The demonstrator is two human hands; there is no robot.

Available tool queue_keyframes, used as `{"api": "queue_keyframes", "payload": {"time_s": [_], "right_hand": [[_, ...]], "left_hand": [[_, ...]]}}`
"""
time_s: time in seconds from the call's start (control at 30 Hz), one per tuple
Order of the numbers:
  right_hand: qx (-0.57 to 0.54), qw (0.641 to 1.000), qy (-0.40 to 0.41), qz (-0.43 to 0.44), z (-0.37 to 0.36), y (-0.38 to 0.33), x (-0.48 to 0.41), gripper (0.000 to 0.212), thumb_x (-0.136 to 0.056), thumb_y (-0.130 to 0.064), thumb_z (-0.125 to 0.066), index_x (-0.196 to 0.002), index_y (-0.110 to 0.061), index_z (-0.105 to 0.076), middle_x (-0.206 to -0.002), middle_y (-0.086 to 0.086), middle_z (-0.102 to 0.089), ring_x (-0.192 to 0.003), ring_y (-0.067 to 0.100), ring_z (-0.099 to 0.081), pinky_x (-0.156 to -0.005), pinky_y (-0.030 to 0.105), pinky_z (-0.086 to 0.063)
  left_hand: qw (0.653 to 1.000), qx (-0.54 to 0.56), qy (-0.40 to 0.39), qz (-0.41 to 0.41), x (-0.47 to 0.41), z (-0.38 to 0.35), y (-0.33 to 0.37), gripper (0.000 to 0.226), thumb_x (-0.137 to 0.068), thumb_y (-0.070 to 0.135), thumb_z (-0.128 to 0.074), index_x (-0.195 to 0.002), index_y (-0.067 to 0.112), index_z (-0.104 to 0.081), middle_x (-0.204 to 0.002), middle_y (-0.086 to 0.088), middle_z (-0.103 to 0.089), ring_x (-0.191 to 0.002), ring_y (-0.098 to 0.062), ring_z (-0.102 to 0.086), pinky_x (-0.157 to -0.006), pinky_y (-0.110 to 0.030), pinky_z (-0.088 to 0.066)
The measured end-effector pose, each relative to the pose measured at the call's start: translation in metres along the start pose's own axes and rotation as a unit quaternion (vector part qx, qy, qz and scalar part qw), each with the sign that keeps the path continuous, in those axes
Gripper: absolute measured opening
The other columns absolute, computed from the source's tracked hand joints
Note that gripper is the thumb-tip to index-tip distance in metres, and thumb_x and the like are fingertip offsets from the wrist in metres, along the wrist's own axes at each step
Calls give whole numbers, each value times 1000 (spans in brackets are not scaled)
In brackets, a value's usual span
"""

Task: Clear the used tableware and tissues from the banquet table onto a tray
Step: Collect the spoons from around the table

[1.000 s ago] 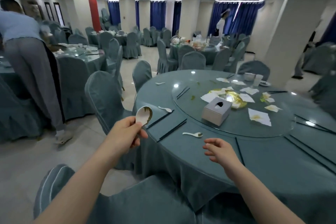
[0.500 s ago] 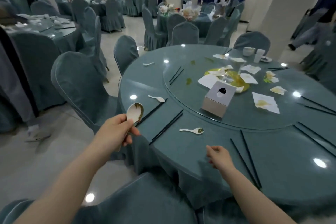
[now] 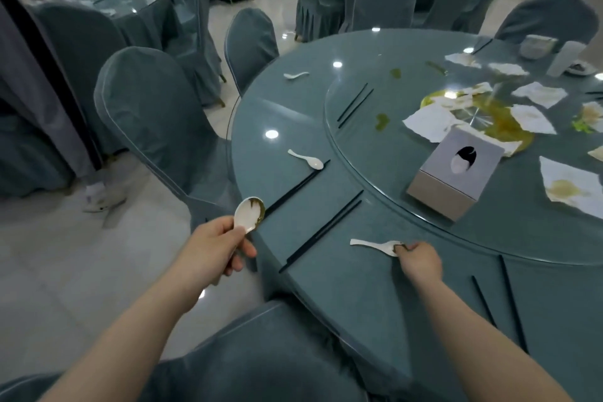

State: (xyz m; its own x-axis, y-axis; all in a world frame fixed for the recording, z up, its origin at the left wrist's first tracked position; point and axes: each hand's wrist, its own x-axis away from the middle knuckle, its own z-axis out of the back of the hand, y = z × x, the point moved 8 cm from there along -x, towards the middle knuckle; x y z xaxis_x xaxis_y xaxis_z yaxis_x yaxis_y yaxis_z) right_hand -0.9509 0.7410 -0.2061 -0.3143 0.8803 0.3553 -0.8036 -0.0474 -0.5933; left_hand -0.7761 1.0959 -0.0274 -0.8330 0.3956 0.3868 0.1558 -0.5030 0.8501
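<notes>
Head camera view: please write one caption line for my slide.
Left hand holds a dirty spoon; right hand grips another spoon on the table.

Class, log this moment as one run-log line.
left hand: holds soiled spoon | right hand: pinching table spoon by bowl, not lifted | tray: unseen

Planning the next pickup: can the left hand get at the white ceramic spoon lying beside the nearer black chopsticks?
Probably not yet: the left hand already holds a soiled white spoon, though nothing blocks the white ceramic spoon.
</notes>
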Motion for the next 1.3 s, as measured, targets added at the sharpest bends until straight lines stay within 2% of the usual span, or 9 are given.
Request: {"api": "queue_keyframes", "payload": {"time_s": [0.13, 0.27, 0.33, 0.43, 0.53, 0.8, 0.97, 1.1, 1.3], "right_hand": [[-18, 999, -40, 16, -12, -10, 12, 14, -85, -25, -68, -77, -13, -66, -77, 8, -64, -81, 30, -61, -68, 31, -44], [-61, 989, -79, 112, -15, -47, 49, 5, -80, -19, -72, -78, -14, -71, -74, 1, -67, -71, 20, -59, -66, 28, -43], [-88, 979, -95, 157, -10, -71, 76, 4, -81, -14, -70, -77, -14, -72, -70, 1, -66, -65, 17, -56, -65, 29, -43], [-116, 965, -116, 206, -1, -101, 127, 14, -84, -7, -64, -79, -17, -73, -71, -1, -67, -61, 11, -55, -62, 27, -45], [-150, 948, -126, 252, 10, -122, 190, 23, -85, -6, -62, -74, -24, -71, -64, -9, -66, -52, 0, -53, -51, 15, -43], [-229, 910, -115, 325, 26, -161, 372, 10, -82, -14, -71, -80, -23, -66, -67, -5, -63, -54, 3, -52, -50, 14, -42], [-235, 896, -107, 362, 17, -174, 457, 11, -79, -20, -74, -75, -23, -64, -64, -7, -62, -57, 6, -53, -55, 22, -46], [-195, 890, -110, 397, 3, -184, 497, 14, -78, -20, -74, -70, -25, -63, -63, -9, -65, -55, -1, -53, -53, 13, -43], [-125, 892, -84, 427, -27, -193, 511, 18, -80, -20, -71, -71, -29, -58, -67, -11, -63, -57, -9, -54, -51, 6, -39]], "left_hand": [[1000, -11, 2, 7, 1, 7, -8, 21, -98, 16, -43, -91, 15, -62, -60, 3, -68, -40, -5, -48, -42, -19, -37], [1000, -8, -2, 4, 8, 17, -13, 21, -98, 16, -42, -91, 16, -62, -60, 3, -67, -42, -6, -48, -46, -21, -39], [1000, 3, -6, -1, 16, 22, -14, 19, -98, 16, -43, -93, 18, -62, -65, 1, -68, -47, -10, -49, -52, -27, -40], [1000, 10, -17, -13, 35, 31, -18, 19, -98, 17, -43, -95, 16, -62, -66, 0, -67, -49, -12, -47, -56, -30, -41], [999, 35, -19, -29, 63, 48, -25, 17, -98, 17, -44, -97, 17, -62, -65, 1, -64, -48, -11, -47, -54, -28, -41], [993, 98, -49, -53, 164, 112, -67, 26, -86, 1, -46, -99, 17, -61, -73, -9, -61, -46, -11, -46, -47, -25, -38], [990, 107, -69, -57, 208, 135, -88, 19, -93, 8, -41, -98, 15, -58, -70, -4, -63, -51, -14, -46, -50, -27, -38], [990, 95, -81, -73, 229, 140, -94, 23, -98, 24, -43, -85, 14, -60, -56, 5, -59, -47, -7, -50, -46, -20, -41], [988, 103, -71, -94, 235, 146, -107, 30, -98, 42, -42, -97, 18, -61, -69, 3, -63, -52, -8, -53, -54, -26, -42]]}}
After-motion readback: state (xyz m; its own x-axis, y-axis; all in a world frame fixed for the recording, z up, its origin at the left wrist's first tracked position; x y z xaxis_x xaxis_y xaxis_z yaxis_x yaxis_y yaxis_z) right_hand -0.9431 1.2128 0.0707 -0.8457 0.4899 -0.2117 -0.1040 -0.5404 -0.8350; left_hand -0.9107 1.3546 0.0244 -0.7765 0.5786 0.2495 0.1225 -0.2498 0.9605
